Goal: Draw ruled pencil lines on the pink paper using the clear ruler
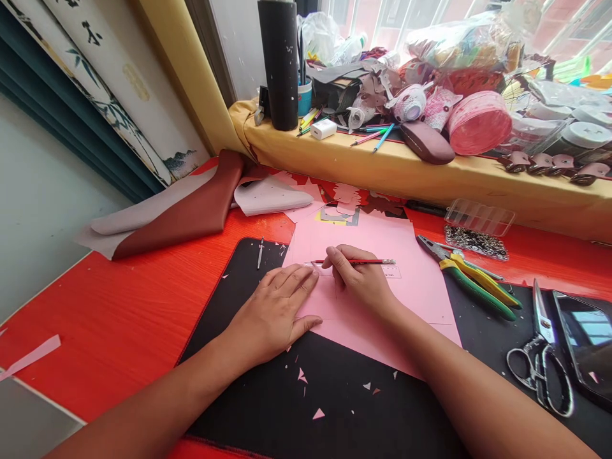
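A pink paper sheet point(382, 255) lies on a black cutting mat point(335, 395) on the red table. My left hand point(275, 312) lies flat on the sheet's left edge, fingers stretched out, pressing it down. My right hand point(361, 277) is closed round a red pencil point(368, 261), which lies nearly level with its tip pointing left onto the paper. A small clear ruler or template point(393, 272) sits on the sheet beside my right hand. Small pink scraps dot the mat near me.
Green-and-yellow pliers point(471, 280), scissors point(542, 357) and a phone point(586, 344) lie at the right. A craft knife point(259, 253) rests on the mat's left corner. Brown leather sheets point(186, 213) lie at the back left. The yellow sill point(392, 166) is crowded with supplies and a black cylinder point(280, 64).
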`<control>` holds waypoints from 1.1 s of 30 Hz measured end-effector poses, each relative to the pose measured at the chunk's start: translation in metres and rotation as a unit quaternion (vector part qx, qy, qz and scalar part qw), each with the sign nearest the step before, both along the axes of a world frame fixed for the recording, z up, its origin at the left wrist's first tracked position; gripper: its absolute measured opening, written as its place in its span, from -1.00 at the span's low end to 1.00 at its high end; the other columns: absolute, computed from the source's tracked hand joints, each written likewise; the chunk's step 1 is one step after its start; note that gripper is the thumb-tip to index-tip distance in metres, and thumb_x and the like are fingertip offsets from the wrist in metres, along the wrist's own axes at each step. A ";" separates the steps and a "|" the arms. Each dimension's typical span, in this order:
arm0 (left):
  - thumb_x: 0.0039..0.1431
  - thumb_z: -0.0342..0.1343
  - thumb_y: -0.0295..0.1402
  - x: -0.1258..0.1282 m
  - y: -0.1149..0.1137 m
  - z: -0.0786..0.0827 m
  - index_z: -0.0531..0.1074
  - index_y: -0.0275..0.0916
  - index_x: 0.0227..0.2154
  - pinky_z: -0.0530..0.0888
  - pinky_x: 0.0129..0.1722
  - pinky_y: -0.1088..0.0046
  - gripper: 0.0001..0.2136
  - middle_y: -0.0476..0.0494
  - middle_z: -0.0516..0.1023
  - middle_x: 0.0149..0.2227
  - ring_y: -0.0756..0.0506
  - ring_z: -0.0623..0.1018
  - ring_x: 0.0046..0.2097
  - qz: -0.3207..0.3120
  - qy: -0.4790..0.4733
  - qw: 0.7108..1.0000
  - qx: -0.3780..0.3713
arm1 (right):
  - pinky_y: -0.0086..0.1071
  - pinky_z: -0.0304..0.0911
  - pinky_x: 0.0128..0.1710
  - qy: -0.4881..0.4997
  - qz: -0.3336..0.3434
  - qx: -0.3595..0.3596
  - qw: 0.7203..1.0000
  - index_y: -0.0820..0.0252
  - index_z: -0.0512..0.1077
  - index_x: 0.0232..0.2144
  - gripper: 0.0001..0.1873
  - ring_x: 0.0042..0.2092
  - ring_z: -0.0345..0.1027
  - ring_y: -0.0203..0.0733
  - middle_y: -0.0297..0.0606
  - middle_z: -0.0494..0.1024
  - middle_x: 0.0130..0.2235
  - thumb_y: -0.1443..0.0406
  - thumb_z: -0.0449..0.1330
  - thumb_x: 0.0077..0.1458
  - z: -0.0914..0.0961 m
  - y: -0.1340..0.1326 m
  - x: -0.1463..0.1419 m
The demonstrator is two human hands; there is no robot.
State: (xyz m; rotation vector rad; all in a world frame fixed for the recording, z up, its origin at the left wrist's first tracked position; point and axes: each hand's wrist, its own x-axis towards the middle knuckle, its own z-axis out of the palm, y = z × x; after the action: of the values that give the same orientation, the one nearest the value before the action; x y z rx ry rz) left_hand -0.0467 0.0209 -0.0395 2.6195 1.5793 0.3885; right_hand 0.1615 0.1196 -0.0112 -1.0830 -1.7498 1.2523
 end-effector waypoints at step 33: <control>0.62 -0.06 0.04 -0.002 0.001 0.002 0.29 -0.28 0.47 0.25 0.45 0.01 -0.39 -0.34 0.43 0.43 -0.32 0.38 0.41 -0.005 0.015 1.000 0.022 | -0.28 0.20 -0.47 -0.065 -0.060 -0.011 0.996 0.09 0.50 -0.51 -0.34 -0.65 0.25 -0.22 -0.43 0.33 -0.72 -0.23 0.14 0.41 0.008 0.013 0.029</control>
State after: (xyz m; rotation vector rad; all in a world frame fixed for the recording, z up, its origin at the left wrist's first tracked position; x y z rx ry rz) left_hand -0.0487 0.0217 -0.0374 2.6781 1.5829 0.3890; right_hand 0.1901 0.1330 -0.0030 -1.2879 -1.7411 1.1525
